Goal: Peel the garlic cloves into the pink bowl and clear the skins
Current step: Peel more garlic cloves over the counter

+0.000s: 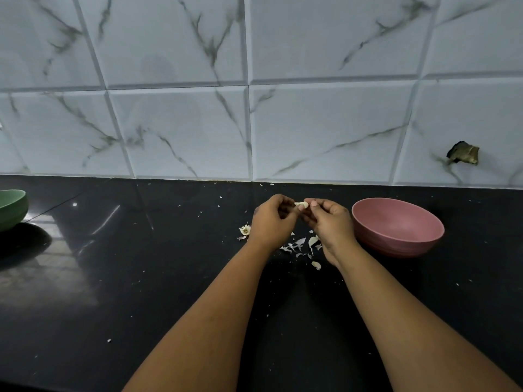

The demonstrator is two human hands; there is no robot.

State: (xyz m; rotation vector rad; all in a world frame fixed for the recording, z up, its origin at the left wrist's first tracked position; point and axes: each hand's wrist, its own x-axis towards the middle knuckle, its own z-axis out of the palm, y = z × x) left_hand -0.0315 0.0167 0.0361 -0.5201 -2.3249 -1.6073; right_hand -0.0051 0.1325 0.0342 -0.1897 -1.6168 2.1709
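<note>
A pale garlic clove (301, 205) is held above the black counter, pinched between the fingertips of my left hand (271, 219) and my right hand (328, 220). Both hands are curled around it, close together. The pink bowl (396, 226) stands on the counter just right of my right hand; the part of its inside that I see holds nothing. Loose garlic skins (300, 246) lie scattered on the counter under and between my wrists. A garlic root stub (244, 230) lies left of my left hand.
A green bowl (11, 209) sits at the far left edge of the black counter (141, 278). The marble-tiled wall (254, 108) rises right behind the counter, with a dark broken hole (464, 155) at the right. Tiny skin flecks dot the counter.
</note>
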